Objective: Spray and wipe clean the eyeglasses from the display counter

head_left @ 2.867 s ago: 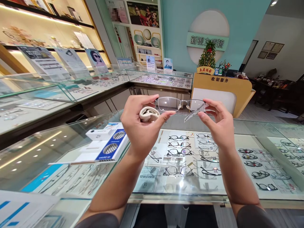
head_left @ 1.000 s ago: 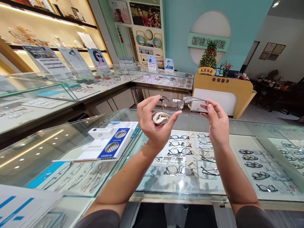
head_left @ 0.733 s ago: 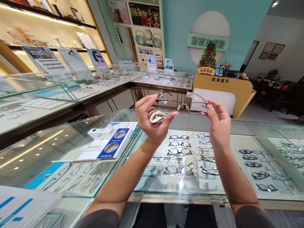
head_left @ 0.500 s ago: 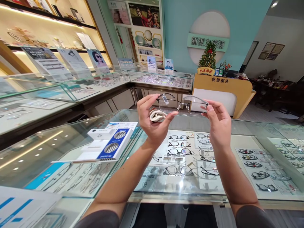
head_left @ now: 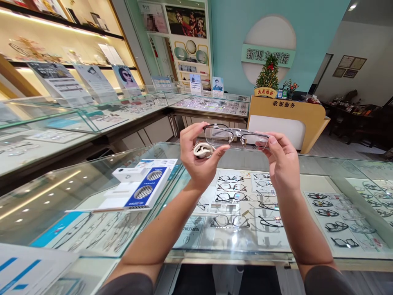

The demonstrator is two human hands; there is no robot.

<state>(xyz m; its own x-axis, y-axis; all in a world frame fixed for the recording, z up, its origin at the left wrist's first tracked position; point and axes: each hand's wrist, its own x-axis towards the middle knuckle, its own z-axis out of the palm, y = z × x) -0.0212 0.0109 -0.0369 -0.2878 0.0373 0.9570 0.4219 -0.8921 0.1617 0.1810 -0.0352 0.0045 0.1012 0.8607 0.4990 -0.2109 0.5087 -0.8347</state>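
Above the front glass counter I hold a pair of glasses (head_left: 254,134) level, with a dark upper rim and clear lenses. My left hand (head_left: 198,157) pinches the left end of the frame. A rolled pale cloth (head_left: 204,150) is tucked in that same palm. At the opposite end, the fingertips of my right hand (head_left: 284,159) close on the frame's corner. The temples lie across behind the lenses, close to the top rim. Their exact fold is partly hidden by the frame and my fingers.
Beneath my arms is a glass display counter (head_left: 260,256) with rows of eyeglass frames (head_left: 231,197) inside. A blue and white box (head_left: 147,186) lies on the glass at left. Further glass cases stand behind, and a yellow cashier desk (head_left: 313,116) is at the back right.
The glasses' right temple, raised above the right lens before, has come down and in behind the frame. The white tag by the left lens no longer shows clearly. Both hands stay nearly in place.
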